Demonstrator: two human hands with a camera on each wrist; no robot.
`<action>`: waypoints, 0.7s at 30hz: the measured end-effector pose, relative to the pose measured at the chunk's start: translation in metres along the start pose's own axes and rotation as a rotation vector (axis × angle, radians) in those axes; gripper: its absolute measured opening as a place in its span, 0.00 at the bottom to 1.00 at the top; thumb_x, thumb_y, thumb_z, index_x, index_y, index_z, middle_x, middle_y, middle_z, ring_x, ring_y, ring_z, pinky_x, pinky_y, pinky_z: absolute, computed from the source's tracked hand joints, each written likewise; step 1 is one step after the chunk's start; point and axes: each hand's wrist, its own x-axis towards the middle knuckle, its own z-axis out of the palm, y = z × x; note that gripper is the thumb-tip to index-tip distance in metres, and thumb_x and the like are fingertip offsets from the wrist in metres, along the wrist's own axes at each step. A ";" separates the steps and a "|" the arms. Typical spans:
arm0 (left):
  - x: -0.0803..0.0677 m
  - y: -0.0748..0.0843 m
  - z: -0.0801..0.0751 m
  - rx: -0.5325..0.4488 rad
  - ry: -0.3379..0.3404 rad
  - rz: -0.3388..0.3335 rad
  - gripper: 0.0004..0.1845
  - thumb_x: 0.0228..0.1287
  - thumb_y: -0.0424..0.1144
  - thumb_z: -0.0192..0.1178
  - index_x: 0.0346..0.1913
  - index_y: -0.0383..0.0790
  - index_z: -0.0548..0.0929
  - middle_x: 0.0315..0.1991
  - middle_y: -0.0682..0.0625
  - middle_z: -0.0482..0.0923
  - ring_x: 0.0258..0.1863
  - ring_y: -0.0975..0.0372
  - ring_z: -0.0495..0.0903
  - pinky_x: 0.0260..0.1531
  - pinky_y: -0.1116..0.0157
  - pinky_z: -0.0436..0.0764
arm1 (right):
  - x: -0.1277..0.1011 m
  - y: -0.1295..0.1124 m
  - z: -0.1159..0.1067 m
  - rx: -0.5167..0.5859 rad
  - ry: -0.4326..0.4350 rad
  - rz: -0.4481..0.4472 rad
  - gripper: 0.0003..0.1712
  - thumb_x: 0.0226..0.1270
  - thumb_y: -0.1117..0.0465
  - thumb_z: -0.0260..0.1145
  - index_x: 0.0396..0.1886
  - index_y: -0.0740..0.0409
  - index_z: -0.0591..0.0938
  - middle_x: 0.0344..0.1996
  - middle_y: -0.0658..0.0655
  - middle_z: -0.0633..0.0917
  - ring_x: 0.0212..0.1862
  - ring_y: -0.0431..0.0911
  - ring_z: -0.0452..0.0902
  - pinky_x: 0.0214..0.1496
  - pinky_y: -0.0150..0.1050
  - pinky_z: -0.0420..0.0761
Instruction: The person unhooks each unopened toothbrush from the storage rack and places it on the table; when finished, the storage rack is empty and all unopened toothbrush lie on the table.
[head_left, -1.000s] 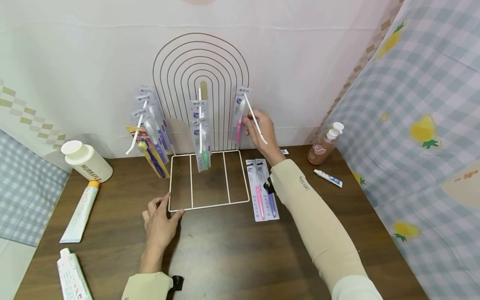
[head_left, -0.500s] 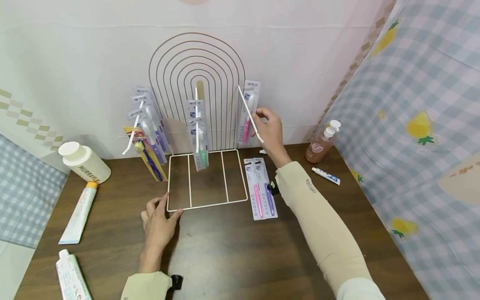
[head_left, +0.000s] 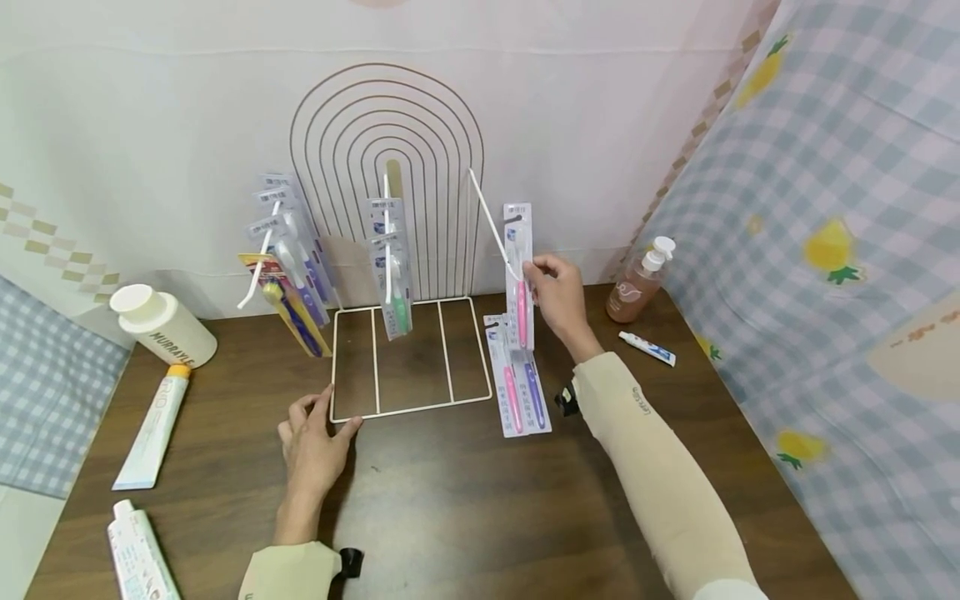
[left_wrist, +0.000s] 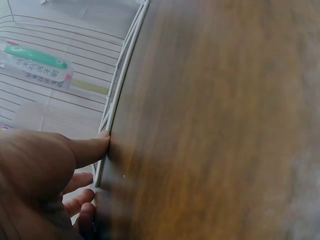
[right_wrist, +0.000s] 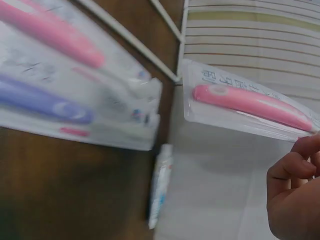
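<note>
We see one wire display rack (head_left: 408, 400) standing on the dark wooden table (head_left: 465, 508), with three white hook arms: the left arm carries a bunch of toothbrush packs (head_left: 288, 258) whose number we cannot tell exactly, the middle arm carries about two packs (head_left: 393, 267), and the right hook arm (head_left: 491, 221) is now bare. Our right hand (head_left: 558, 296) pinches one pink toothbrush pack (head_left: 519, 275) between thumb and fingers, holding it upright in the air just beside the lower end of that right arm and above two more packs (head_left: 517, 379), one pink and one purple, which lie flat on the table beside the rack base. Our left hand (head_left: 311, 442) rests on the table with relaxed fingers, and the thumb touches the front left corner of the wire base. We also count two large toothpaste tubes (head_left: 153, 425) at the left, one small tube (head_left: 647, 347) at the right, one white bottle (head_left: 161, 325) and one brown pump bottle (head_left: 637, 283). Compared with one second ago, the pink pack has come off the right hook arm and has moved lower and to the right, while the left hand has stayed at the same corner.
</note>
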 end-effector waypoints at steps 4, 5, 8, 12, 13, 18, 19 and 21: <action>0.001 -0.001 0.000 0.000 0.005 0.003 0.42 0.86 0.45 0.66 0.92 0.37 0.61 0.85 0.30 0.57 0.71 0.34 0.55 0.69 0.36 0.62 | -0.010 0.019 -0.008 -0.058 0.033 0.033 0.17 0.87 0.60 0.68 0.56 0.73 0.91 0.34 0.52 0.84 0.34 0.45 0.77 0.34 0.27 0.76; 0.001 -0.002 0.000 -0.001 0.010 0.006 0.42 0.86 0.45 0.67 0.92 0.37 0.61 0.84 0.30 0.57 0.71 0.34 0.55 0.68 0.36 0.62 | -0.012 0.024 -0.010 -0.070 0.040 0.038 0.17 0.86 0.60 0.69 0.55 0.73 0.91 0.34 0.53 0.84 0.34 0.45 0.77 0.35 0.27 0.76; 0.001 -0.004 0.001 0.000 0.032 0.018 0.42 0.84 0.44 0.68 0.91 0.36 0.63 0.83 0.29 0.58 0.69 0.34 0.56 0.66 0.36 0.62 | -0.020 0.040 -0.016 -0.107 0.052 0.060 0.16 0.85 0.61 0.69 0.53 0.73 0.92 0.34 0.54 0.86 0.35 0.40 0.76 0.37 0.27 0.76; 0.002 -0.007 0.002 -0.003 0.048 0.029 0.42 0.83 0.44 0.69 0.90 0.36 0.65 0.82 0.29 0.60 0.69 0.33 0.57 0.65 0.36 0.62 | -0.029 0.061 -0.022 -0.155 0.041 0.117 0.16 0.84 0.62 0.70 0.53 0.72 0.93 0.35 0.57 0.88 0.37 0.41 0.76 0.41 0.31 0.76; 0.001 -0.008 0.002 -0.007 0.048 0.029 0.42 0.82 0.44 0.68 0.90 0.36 0.65 0.82 0.29 0.60 0.69 0.33 0.57 0.66 0.36 0.62 | -0.025 0.077 -0.026 -0.170 0.031 0.124 0.15 0.84 0.60 0.70 0.50 0.68 0.95 0.34 0.55 0.88 0.37 0.42 0.77 0.41 0.31 0.77; 0.001 -0.006 0.003 -0.008 0.049 0.034 0.42 0.83 0.45 0.68 0.90 0.36 0.65 0.82 0.29 0.60 0.69 0.33 0.57 0.65 0.36 0.62 | 0.003 0.171 -0.041 -0.198 -0.045 0.206 0.11 0.80 0.52 0.75 0.45 0.51 0.98 0.37 0.53 0.93 0.40 0.47 0.82 0.44 0.39 0.82; 0.000 -0.005 0.003 -0.008 0.048 0.033 0.41 0.83 0.44 0.68 0.90 0.36 0.65 0.82 0.29 0.60 0.70 0.33 0.57 0.66 0.36 0.63 | 0.007 0.187 -0.043 -0.200 -0.056 0.216 0.10 0.79 0.51 0.76 0.44 0.48 0.98 0.38 0.51 0.94 0.42 0.46 0.83 0.44 0.39 0.83; 0.000 -0.004 0.003 -0.007 0.046 0.031 0.42 0.83 0.44 0.69 0.90 0.36 0.65 0.82 0.29 0.60 0.70 0.33 0.57 0.65 0.36 0.63 | 0.003 0.191 -0.045 -0.210 -0.071 0.244 0.11 0.80 0.51 0.76 0.47 0.50 0.98 0.45 0.54 0.95 0.46 0.47 0.85 0.49 0.40 0.83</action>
